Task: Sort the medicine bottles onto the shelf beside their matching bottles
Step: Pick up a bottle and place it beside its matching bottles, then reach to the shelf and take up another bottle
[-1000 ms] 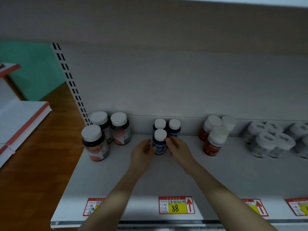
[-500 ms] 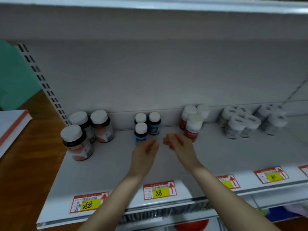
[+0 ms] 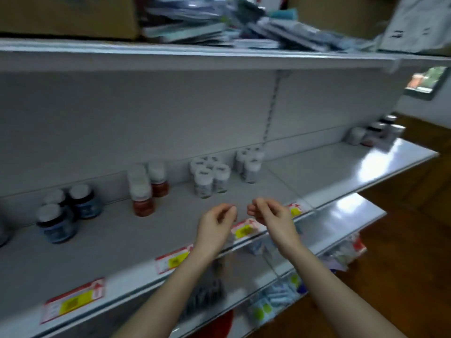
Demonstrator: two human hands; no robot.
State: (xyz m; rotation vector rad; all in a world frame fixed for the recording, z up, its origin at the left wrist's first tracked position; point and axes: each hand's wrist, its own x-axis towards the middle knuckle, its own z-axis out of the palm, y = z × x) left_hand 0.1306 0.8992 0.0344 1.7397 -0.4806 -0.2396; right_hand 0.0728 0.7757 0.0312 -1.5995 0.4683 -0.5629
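Our left hand (image 3: 216, 224) and right hand (image 3: 271, 215) hover empty, fingers loosely curled, over the white metal shelf (image 3: 117, 242). Three blue-labelled, white-capped bottles (image 3: 66, 213) stand at nine o'clock.

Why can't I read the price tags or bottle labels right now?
Head view: motion blur smears the price tags and the blue bottles; glare washes out the shelf at right; wide-angle bend curves the shelf edges; both hands are fairly sharp, empty.

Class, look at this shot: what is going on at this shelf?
A person is sorting medicine bottles on a white shelf. Both hands, left hand and right hand, hover empty over its front edge, fingers loosely curled. Blue bottles, red bottles and clear white-capped bottles stand grouped by kind along the back.
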